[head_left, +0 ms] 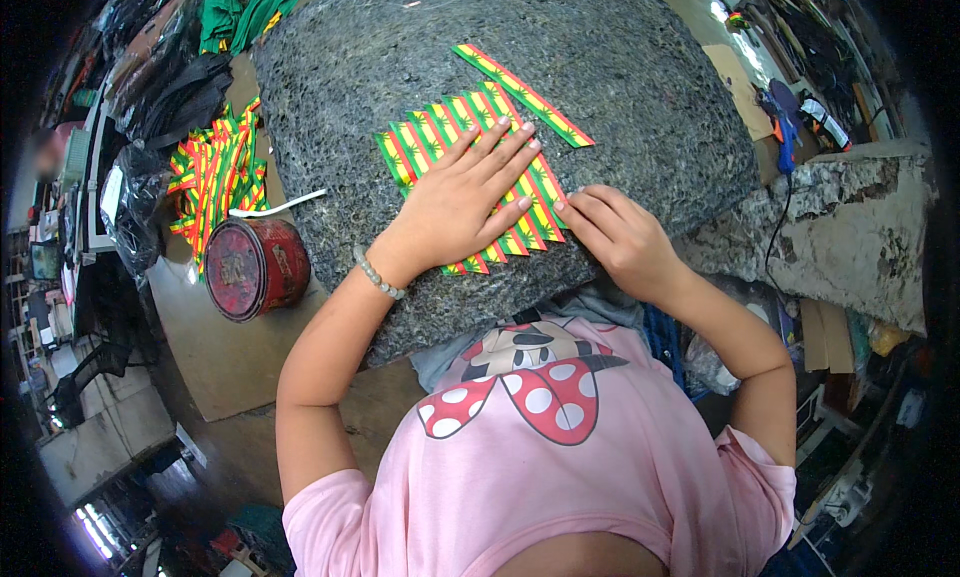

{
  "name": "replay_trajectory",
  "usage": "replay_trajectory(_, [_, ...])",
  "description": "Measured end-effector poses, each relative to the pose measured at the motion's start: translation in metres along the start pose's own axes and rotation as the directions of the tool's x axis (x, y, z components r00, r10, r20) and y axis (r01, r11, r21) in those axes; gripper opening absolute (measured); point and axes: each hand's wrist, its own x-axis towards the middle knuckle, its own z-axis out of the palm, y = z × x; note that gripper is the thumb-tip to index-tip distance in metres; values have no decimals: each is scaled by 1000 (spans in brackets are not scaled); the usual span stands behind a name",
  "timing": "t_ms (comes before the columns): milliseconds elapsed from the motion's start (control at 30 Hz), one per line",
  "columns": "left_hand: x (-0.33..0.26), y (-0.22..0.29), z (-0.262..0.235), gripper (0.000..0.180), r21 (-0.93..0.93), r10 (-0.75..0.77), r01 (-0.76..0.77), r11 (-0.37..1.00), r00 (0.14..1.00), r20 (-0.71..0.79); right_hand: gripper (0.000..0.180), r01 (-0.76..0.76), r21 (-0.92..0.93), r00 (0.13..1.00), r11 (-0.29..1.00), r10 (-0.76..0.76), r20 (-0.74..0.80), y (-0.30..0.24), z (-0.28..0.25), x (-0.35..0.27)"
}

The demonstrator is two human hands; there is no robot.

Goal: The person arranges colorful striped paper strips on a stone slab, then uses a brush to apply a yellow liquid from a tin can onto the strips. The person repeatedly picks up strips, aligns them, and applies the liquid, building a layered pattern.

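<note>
Several red, yellow and green strips (408, 149) with dark leaf prints lie side by side, slanted, on a large dark grey rough-textured block (640, 87). My left hand (455, 209) rests flat across these strips, fingers stretched out and a little apart. At the row's right edge, my right hand (632, 245) has its thumb and index finger pinched together at the side of the last strip. One loose strip (525, 95) of the same pattern lies apart, just beyond the row. My palm hides part of the row.
A round red tin (258, 265) stands left of the block, with a thin white stick (295, 204) near its top. Behind the tin is a heap of similar strips (222, 167). Green cloth (245, 15) lies at the far left. A blue tool with a cord (785, 127) is at the right.
</note>
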Motion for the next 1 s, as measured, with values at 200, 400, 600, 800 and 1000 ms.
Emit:
replay_trajectory(200, [0, 0, 1, 58, -13, -13, 13, 1000, 1000, -7, 35, -242, 323, 967, 915, 201, 155, 3, -23, 23])
replay_trajectory(400, [0, 0, 2, 58, 13, -14, 13, 1000, 1000, 13, 29, -442, 150, 896, 884, 440, 49, 43, -3, 60])
replay_trajectory(600, [-1, 0, 3, 59, 4, -10, 10, 1000, 1000, 3, 28, -590, 292, 800, 753, 594, 85, 46, 10, 56])
replay_trajectory(800, [-1, 0, 3, 59, 30, 0, 0, 1000, 1000, -12, 23, -644, 269, 746, 716, 666, 15, 36, 15, 61])
replay_trajectory(1000, [0, 0, 3, 60, 42, 6, -4, 999, 999, -36, 23, -685, 382, 715, 621, 674, 187, 51, 1, 63])
